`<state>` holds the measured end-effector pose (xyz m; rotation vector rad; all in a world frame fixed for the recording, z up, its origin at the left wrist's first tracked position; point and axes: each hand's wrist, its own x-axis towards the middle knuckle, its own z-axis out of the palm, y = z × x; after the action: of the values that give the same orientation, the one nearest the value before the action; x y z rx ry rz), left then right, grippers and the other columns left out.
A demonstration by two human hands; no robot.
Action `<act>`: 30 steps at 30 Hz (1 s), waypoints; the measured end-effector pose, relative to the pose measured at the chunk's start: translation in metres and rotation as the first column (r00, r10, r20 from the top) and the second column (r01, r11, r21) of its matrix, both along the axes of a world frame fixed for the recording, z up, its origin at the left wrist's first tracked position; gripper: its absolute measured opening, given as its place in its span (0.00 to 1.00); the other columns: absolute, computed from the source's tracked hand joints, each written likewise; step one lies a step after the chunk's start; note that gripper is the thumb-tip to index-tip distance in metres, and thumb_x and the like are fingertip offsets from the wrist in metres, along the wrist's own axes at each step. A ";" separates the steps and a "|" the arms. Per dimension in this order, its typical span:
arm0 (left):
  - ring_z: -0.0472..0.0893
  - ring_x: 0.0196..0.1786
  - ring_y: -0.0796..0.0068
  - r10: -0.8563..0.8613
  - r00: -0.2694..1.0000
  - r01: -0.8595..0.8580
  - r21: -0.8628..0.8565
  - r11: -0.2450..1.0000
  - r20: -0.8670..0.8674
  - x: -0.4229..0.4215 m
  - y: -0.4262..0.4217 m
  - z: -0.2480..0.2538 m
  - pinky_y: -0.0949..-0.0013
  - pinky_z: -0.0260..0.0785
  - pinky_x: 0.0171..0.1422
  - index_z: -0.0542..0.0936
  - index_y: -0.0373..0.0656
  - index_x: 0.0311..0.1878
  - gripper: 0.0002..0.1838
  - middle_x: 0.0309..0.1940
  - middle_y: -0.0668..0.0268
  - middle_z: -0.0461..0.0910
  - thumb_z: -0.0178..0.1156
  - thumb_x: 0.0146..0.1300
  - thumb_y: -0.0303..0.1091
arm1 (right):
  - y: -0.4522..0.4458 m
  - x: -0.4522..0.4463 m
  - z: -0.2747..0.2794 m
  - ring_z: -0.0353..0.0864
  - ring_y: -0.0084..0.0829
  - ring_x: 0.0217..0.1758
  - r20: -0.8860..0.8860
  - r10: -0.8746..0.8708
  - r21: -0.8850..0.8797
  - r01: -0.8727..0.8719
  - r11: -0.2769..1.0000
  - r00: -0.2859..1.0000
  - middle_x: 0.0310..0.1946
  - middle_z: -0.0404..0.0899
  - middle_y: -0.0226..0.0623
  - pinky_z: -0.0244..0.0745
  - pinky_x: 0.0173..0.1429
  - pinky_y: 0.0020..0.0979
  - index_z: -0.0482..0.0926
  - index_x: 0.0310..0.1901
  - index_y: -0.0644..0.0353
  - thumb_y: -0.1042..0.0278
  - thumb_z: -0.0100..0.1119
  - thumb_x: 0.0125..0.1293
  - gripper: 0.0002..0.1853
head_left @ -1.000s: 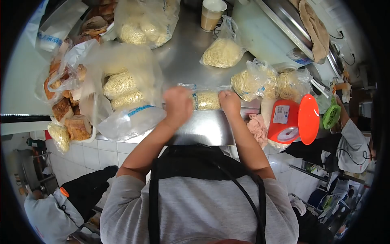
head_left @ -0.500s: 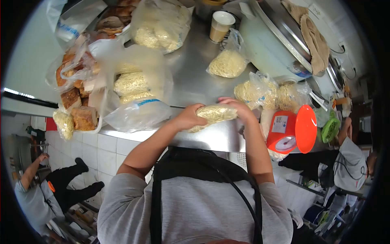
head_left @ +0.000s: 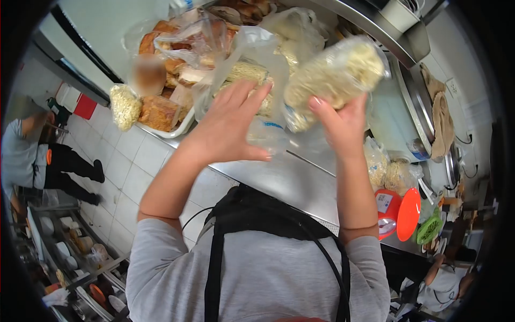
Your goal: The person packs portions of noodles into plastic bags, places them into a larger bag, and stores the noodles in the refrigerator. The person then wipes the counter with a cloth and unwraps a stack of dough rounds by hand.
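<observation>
My right hand grips a clear plastic bag of pale noodles, lifted above the steel worktop, thumb on its near side. My left hand is spread, fingers apart and holding nothing. It hovers over or just touches a large open plastic bag with packed noodles inside; contact cannot be made out. Behind the lifted bag stands another bag of noodles, partly covered by it.
Left of the noodles, a white tray holds browned meat chunks, with a small noodle bag at its corner. On the right stand bagged noodles, a red scale and a large pot. Co-workers are at both sides.
My view has swung left. My hands have left the small noodle portion near the front edge and moved apart. My right hand now holds up a larger noodle bag; my left has opened.
</observation>
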<state>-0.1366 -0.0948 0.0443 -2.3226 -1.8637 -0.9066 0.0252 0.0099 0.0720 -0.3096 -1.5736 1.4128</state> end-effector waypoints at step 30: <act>0.73 0.25 0.60 -0.445 0.784 0.502 -0.022 0.864 0.433 -0.081 -0.003 0.008 0.66 0.64 0.29 0.74 0.40 0.30 0.11 0.22 0.60 0.71 0.54 0.38 0.28 | 0.061 0.019 -0.065 0.70 0.39 0.44 0.179 -0.841 0.765 0.464 0.445 0.511 0.34 0.75 0.39 0.65 0.47 0.39 0.77 0.31 0.57 0.64 0.61 0.45 0.11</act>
<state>-0.2173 -0.0983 0.0527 -2.9538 -1.4879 -1.4732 0.0444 0.0713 0.0068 -0.8932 -1.9379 0.0425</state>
